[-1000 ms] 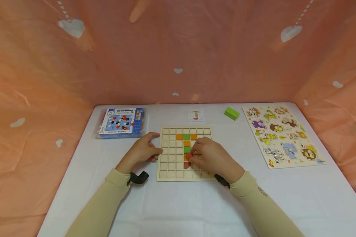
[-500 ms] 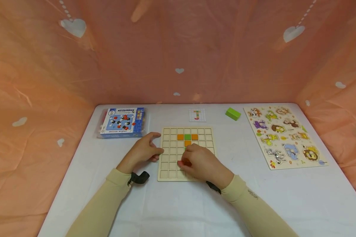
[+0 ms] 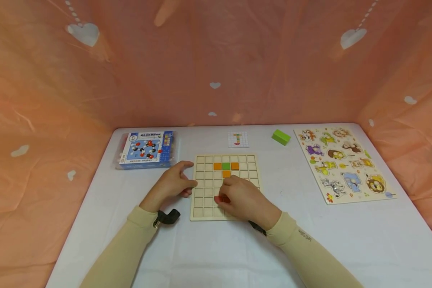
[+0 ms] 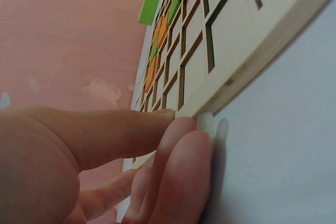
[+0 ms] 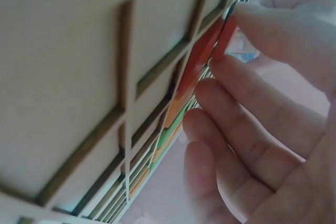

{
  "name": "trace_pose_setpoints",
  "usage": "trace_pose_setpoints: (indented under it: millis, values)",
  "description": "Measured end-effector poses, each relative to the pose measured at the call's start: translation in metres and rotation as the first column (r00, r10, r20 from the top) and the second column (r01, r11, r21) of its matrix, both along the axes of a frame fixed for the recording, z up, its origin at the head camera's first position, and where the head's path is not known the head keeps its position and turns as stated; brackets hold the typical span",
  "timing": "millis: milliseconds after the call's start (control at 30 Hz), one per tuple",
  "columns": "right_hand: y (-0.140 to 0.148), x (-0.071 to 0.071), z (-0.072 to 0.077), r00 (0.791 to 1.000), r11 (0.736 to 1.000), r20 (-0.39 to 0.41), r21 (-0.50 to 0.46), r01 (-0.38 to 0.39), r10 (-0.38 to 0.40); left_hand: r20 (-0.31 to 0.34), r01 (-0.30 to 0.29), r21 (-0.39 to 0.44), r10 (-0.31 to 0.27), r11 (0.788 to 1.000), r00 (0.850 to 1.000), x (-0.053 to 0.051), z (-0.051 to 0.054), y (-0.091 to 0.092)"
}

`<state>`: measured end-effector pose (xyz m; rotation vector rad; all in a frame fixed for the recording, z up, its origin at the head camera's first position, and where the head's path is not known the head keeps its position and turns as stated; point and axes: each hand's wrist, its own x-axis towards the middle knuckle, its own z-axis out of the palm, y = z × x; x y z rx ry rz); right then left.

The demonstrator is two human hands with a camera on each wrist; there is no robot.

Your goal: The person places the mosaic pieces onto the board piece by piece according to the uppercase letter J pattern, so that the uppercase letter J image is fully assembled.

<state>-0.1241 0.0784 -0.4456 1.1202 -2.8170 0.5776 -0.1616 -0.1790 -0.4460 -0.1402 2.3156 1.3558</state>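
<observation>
A wooden grid board (image 3: 204, 202) lies flat on the table, with orange tiles (image 3: 217, 166) and a green tile (image 3: 226, 166) in its cells. My left hand (image 3: 172, 184) holds the board's left edge; in the left wrist view, one fingertip lies at its upper rim and curled fingers (image 4: 184, 161) meet its side. My right hand (image 3: 246, 200) is over the board's lower middle, pinching a small red piece (image 5: 226, 38) between thumb and forefinger. Beside that piece, another red piece (image 5: 199, 53) sits in a cell. The right hand hides several cells from the head view.
A small pattern card (image 3: 238, 139) and a green block (image 3: 281, 137) lie behind the board. At the back left is a boxed molecule set (image 3: 145, 149). An animal peg puzzle (image 3: 345, 166) lies on the right. Pink curtains surround the white table (image 3: 201, 256).
My right hand has moved left and slightly down over the board with the red piece, then stayed almost still during the last half second. My left hand keeps its place at the edge.
</observation>
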Motion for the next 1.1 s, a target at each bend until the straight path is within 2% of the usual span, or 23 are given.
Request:
trace_pose_setpoints:
  millis: [567, 900, 1100]
  values:
    - [0.0, -0.0001, 0.0008, 1.0, 1.0, 0.0, 0.014, 0.007, -0.007, -0.009, 0.015, -0.02, -0.015, 1.0, 1.0, -0.0034, -0.0014, -0.0006]
    - [-0.0017, 0.0012, 0.0007, 1.0, 1.0, -0.019, 0.011, -0.023, 0.023, -0.026, 0.005, -0.025, -0.005, 1.0, 1.0, -0.0015, -0.0026, -0.0025]
    - [0.001, -0.001, 0.0028, 1.0, 1.0, -0.011, 0.02, -0.002, 0.003, -0.023, 0.004, -0.026, -0.004, 1.0, 1.0, -0.0019, -0.0043, -0.0044]
